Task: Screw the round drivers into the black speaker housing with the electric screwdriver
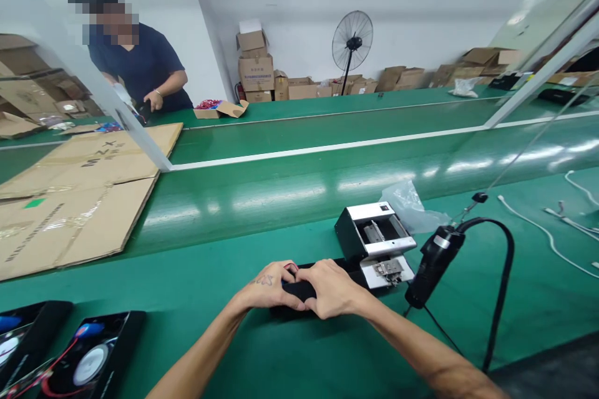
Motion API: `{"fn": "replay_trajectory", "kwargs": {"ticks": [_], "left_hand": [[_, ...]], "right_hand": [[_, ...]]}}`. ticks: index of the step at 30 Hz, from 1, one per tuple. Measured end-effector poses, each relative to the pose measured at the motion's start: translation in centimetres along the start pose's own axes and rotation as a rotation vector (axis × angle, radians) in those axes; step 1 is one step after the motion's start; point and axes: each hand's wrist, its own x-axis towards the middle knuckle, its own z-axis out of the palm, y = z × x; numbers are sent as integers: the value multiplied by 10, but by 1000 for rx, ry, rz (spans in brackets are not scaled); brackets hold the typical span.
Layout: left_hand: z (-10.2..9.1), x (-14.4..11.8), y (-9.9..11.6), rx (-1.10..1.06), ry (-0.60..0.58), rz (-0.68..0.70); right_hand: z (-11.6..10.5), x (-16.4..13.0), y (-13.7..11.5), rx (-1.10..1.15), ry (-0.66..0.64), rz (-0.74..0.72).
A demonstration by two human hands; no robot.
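My left hand (269, 287) and my right hand (330, 288) meet over a long black part (299, 291) lying on the green bench, and both grip it; a bit of red wire shows by my left fingers. Just beyond my right hand stands a small black and silver fixture (374, 238) with an open metal slot on top. A black electric screwdriver (433, 267) hangs from a cable to the right of my right hand, apart from it.
Two black fan housings (88, 358) with red wires lie at the lower left. Flattened cardboard (79, 190) covers the belt at left. A clear plastic bag (407, 202) lies behind the fixture, white cables (552, 243) at right. A person in a dark shirt (140, 68) works across the belt.
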Motion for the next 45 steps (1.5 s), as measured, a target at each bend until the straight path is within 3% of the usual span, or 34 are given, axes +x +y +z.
{"fn": "replay_trajectory", "kwargs": {"ticks": [2,4,7,10,11,13,16,21,26,31,38,41,45], "left_hand": [[9,-9,-2,73,40,47],[23,-20,-3,133,73,98],[49,-38,-7,262,160,204],[73,-53,-11,486,317,359],[79,-56,-13,541,356,392],[87,-61,-16,589,388,417],[90,-62,-19,585,394,450],[87,-61,-18,580,403,474],[86,-59,-11,611,457,488],[85,-59,-8,606,456,484],[88,-60,-10,525,435,453],[81,-54,-10,397,372,398],[48,-36,1,207,108,135]], "right_hand": [[7,-14,-3,4,31,-45],[14,-35,0,95,176,-146],[22,-76,20,315,673,-183],[29,-116,51,380,1168,52],[32,-127,60,380,1301,112],[42,-140,71,354,1387,152],[61,-140,63,292,1195,65],[87,-109,21,287,776,-166],[104,-81,-2,156,489,-201],[116,-66,-10,-81,520,-216],[121,-61,-10,-110,624,-213],[111,-61,-7,-70,546,-210],[72,-50,-7,17,284,-76]]}}
